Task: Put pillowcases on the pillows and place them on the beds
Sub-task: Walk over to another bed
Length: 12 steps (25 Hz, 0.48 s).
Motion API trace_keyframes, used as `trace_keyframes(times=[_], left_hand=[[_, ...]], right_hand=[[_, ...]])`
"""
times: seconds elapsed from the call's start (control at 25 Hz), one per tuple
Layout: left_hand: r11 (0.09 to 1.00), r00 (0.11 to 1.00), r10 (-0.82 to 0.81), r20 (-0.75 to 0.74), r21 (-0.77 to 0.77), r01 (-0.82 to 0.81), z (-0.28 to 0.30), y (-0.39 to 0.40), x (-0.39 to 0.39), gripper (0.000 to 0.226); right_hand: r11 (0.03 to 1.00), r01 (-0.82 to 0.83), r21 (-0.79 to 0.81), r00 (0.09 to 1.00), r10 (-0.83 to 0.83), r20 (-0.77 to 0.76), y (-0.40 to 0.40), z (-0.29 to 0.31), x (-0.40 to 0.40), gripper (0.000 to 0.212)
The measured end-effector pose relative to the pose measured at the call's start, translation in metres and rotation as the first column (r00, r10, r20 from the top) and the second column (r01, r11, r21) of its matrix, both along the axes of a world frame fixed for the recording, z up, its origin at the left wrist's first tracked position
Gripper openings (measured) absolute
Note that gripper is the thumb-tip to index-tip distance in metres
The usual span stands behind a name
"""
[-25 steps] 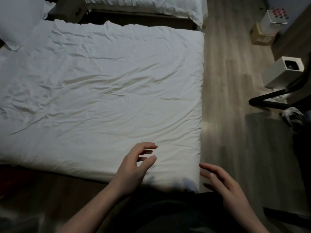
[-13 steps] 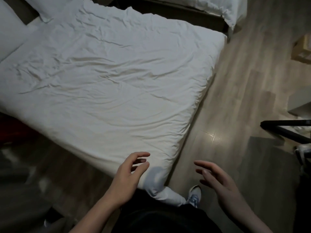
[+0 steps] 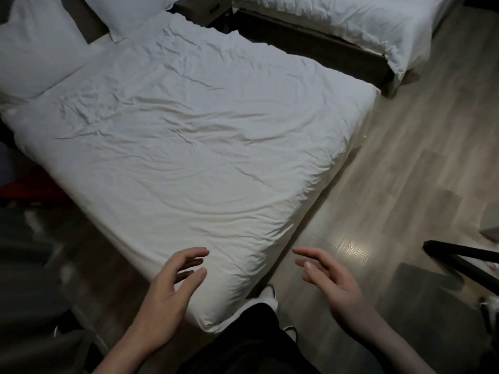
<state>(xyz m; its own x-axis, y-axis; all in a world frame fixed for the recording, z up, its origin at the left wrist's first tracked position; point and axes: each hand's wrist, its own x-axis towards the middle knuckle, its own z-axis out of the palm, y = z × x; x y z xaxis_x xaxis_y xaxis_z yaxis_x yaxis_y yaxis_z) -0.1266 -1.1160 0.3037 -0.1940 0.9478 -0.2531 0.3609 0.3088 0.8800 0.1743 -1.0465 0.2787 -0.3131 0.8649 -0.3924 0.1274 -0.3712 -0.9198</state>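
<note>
- From where I watch, both hands are free: the left hand (image 3: 172,295) hangs at about 6 o'clock over the near corner of the bed (image 3: 205,147), fingers loosely spread, gripping nothing.
- The right hand (image 3: 332,279) sits at about 5 o'clock over the wooden floor (image 3: 391,184), fingers relaxed and apart — it holds nothing either, and the two hands are well apart.
- Two white pillows lie at the head of this bed: one pillow (image 3: 35,52) at 10 o'clock and a second pillow (image 3: 129,9) at 11 o'clock, partly cut off by the frame edge.
- Both look cased and placed, so I judge this bed done.
- A second bed (image 3: 351,20) shows at 1 o'clock — its head end is out of view, so I cannot tell whether pillows are left to do there.
</note>
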Motion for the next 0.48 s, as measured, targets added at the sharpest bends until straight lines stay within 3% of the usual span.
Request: trace_keyframes(times=[0.2, 0.36, 0.44, 0.48], left_hand=[[0.998, 0.999, 0.032, 0.034, -0.049, -0.03, -0.019, 0.092, 0.031, 0.043], [0.992, 0.986, -0.115, 0.119, -0.045, 0.121, -0.016, 0.218, 0.079, 0.033], [0.973, 0.966, -0.23, 0.115, -0.005, 0.232, -0.006, 0.28, 0.106, 0.031], [0.962, 0.956, -0.272, 0.109, -0.004, 0.274, 0.0, 0.311, 0.119, 0.031]], right_hand=[[1.0, -0.025, -0.011, 0.997, 0.026, 0.066, 0.086, -0.003, 0.039, 0.027], [0.987, 0.158, -0.02, 0.983, -0.155, 0.102, 0.141, 0.004, 0.084, 0.027], [0.971, 0.24, -0.017, 0.966, -0.237, 0.101, 0.165, 0.006, 0.107, 0.039], [0.961, 0.278, -0.01, 0.955, -0.275, 0.111, 0.179, 0.007, 0.119, 0.054]])
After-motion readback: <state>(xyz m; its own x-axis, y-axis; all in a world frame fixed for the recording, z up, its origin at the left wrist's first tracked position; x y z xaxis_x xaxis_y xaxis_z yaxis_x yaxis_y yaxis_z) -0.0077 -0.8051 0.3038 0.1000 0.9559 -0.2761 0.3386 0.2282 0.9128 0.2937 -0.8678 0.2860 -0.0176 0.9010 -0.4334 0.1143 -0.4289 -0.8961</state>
